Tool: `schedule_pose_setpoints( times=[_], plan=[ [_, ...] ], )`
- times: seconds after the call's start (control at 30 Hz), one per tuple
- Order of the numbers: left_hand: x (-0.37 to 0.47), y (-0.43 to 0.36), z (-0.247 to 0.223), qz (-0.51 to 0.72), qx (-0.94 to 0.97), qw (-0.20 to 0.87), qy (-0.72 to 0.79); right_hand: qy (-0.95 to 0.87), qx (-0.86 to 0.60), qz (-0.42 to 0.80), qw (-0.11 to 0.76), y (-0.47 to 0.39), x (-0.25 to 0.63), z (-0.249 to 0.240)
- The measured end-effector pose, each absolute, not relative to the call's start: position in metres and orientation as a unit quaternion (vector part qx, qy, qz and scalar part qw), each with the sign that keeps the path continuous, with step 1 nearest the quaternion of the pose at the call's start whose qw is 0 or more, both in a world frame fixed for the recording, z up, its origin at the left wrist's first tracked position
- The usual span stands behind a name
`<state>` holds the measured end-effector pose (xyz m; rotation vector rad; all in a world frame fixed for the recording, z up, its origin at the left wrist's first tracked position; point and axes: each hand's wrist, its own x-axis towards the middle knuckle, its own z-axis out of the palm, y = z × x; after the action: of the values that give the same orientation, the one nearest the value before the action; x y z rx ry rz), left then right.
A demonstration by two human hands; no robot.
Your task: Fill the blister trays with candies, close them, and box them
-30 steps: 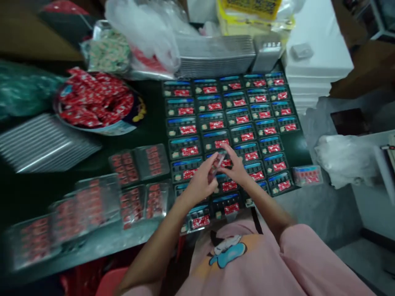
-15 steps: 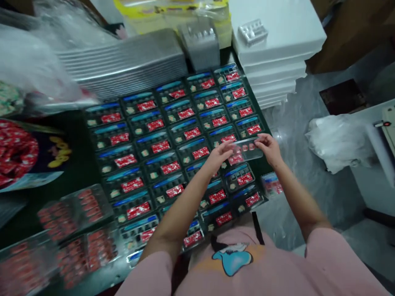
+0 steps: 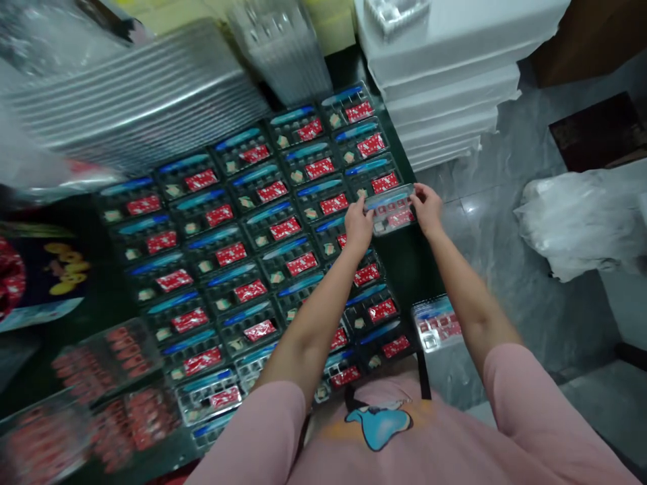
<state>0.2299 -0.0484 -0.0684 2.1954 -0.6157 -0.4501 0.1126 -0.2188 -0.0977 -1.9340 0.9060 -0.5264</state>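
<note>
My left hand (image 3: 359,221) and my right hand (image 3: 427,206) pinch the two short ends of a clear plastic tray (image 3: 393,210). Under its clear plastic show pink-red pieces, a blue pen and a red patterned packet. It is held over the right part of the rows of similar trays (image 3: 300,263), each with a blue pen, a red packet and a small pale piece. Another filled tray (image 3: 439,323) lies near the table's right edge, below my right hand.
Stacked silver trays (image 3: 146,94) stand at the back left, with white foam sheets (image 3: 435,74) at the back right. Clear containers of red pieces (image 3: 126,350) lie at the lower left. A dark bag (image 3: 55,269) sits at the left, and plastic wrap (image 3: 571,222) is at the right.
Both hands have moved up in view and now hold a tray with a pen and packet. A dark gap shows below it in the rows. The camera view has shifted.
</note>
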Motion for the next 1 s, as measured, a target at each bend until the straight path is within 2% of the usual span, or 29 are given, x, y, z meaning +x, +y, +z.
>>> schedule_pose_setpoints(
  times=[0.17,0.27,0.4,0.53,0.77,0.9,1.0],
  plan=[
    [0.224,-0.046,-0.073,-0.154,0.891,0.301,-0.303,0.423,-0.808,-0.145,0.385,-0.216,0.110,-0.097],
    [0.216,-0.045,-0.071,-0.162,0.889,0.261,-0.340,0.455,-0.796,-0.103,0.386,-0.213,0.103,-0.095],
    [0.198,-0.045,-0.067,-0.177,0.884,0.225,-0.368,0.485,-0.761,-0.113,0.417,-0.209,0.083,-0.093],
    [0.179,-0.045,-0.068,-0.215,0.858,0.261,-0.387,0.506,-0.714,-0.137,0.464,-0.206,0.058,-0.096],
    [0.180,-0.052,-0.058,-0.333,0.808,0.305,-0.379,0.510,-0.558,-0.164,0.634,-0.200,0.007,-0.082],
    [0.162,-0.037,-0.023,-0.437,0.739,0.341,-0.382,0.508,-0.548,-0.185,0.638,-0.182,-0.046,-0.039],
    [0.123,-0.010,0.005,-0.468,0.695,0.367,-0.403,0.533,-0.549,-0.199,0.612,-0.151,-0.095,-0.008]
  ],
)
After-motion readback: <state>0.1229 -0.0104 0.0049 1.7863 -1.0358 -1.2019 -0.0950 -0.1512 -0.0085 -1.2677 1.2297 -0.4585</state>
